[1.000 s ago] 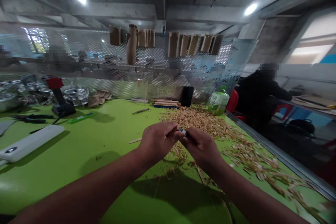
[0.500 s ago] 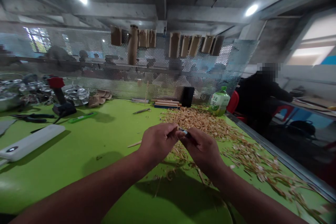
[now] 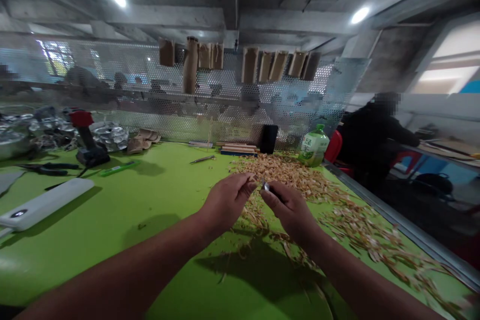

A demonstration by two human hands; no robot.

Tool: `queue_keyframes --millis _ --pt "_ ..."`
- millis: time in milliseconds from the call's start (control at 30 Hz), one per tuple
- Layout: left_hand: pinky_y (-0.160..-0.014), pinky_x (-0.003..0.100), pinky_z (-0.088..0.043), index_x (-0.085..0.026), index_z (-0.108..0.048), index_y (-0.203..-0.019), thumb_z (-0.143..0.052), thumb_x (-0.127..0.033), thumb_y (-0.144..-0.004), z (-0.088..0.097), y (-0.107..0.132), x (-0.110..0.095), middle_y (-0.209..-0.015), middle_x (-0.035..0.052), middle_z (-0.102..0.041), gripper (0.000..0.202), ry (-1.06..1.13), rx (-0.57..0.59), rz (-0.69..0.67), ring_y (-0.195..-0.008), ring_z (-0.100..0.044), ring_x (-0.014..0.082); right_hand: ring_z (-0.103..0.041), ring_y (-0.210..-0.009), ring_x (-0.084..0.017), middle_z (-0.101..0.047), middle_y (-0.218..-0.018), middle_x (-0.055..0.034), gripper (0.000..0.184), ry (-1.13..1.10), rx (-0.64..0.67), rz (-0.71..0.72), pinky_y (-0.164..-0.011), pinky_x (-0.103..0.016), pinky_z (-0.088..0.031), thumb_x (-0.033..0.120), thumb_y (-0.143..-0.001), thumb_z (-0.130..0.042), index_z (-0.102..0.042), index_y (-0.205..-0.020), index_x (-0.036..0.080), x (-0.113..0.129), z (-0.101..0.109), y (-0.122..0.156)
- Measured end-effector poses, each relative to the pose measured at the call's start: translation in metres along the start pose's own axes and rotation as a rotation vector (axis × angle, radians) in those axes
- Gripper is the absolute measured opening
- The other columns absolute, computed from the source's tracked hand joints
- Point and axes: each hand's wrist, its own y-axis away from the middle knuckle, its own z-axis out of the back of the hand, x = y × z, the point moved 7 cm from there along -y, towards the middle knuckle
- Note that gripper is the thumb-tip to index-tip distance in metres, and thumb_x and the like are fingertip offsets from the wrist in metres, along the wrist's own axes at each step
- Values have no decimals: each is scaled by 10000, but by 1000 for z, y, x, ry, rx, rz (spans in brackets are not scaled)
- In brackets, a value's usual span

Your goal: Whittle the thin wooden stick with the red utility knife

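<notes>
My left hand (image 3: 227, 197) is closed in a pinch over the green table. A small light piece of wood (image 3: 254, 178) shows at its fingertips; most of it is hidden by the fingers. Just to the right, my right hand (image 3: 290, 206) is wrapped round a knife (image 3: 266, 186) with a short shiny blade and a dark handle mostly covered by the palm. The blade points up toward the left fingertips, with a small gap between. Wood shavings (image 3: 288, 172) lie heaped behind and beneath both hands.
A green bottle (image 3: 314, 146), a dark upright phone (image 3: 269, 139) and wood strips (image 3: 238, 149) stand along the mesh panel. At left are a white power strip (image 3: 48, 202), pliers (image 3: 52, 168), a green cutter (image 3: 119, 168) and a red-and-black power tool (image 3: 90, 142). A person (image 3: 371, 135) sits at right.
My hands have come slightly apart; the right hand and knife moved a little right, and more of the blade shows. The stick end left of my left hand is out of sight.
</notes>
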Motion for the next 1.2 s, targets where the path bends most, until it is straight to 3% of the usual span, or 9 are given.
queue_keyframes --millis 100,267,567,667,767,1200 --pt "-849 340 -482 -209 -626 -1082 -409 -416 -959 -1 1 1 -1065 67 -689 324 5 -8 -7 -952 -623 198 -333 -536 -107 -355 -577 41 381 -52 83 4 -475 -236 -246 487 -895 -458 -409 -638 209 2 -7 2" --pt "-919 380 -482 -216 -617 -1154 -402 -425 -962 -1 2 -1 -1155 73 -679 355 -17 14 -16 -1052 -617 213 -319 -517 -106 -346 -545 45 384 -132 106 -26 -461 -238 -234 496 -895 -461 -415 -640 213 5 -9 4" --pt "-846 338 -471 -202 -598 -1187 -381 -438 -965 3 3 -10 -1135 72 -673 390 -65 75 -54 -1017 -612 206 -327 -487 -102 -351 -520 53 409 -217 123 -70 -460 -241 -249 541 -887 -471 -446 -649 210 5 -9 5" --pt "-664 272 -430 -186 -632 -1010 -446 -502 -922 4 2 -10 -900 38 -677 378 -121 77 -54 -792 -598 171 -341 -509 -99 -369 -551 46 430 -132 85 -39 -469 -234 -252 545 -882 -486 -432 -627 203 6 -7 5" --pt "-551 232 -317 -178 -581 -770 -467 -499 -910 3 0 -10 -672 -18 -562 368 -140 69 -58 -611 -488 121 -347 -522 -96 -380 -560 45 430 -14 45 -7 -471 -224 -249 533 -885 -488 -426 -624 198 7 -5 5" --pt "-546 231 -225 -171 -524 -678 -497 -458 -904 4 3 -8 -602 -43 -474 366 -146 12 -15 -574 -406 93 -383 -497 -88 -433 -532 39 421 309 -126 88 -483 -212 -255 503 -889 -494 -455 -608 192 13 3 9"
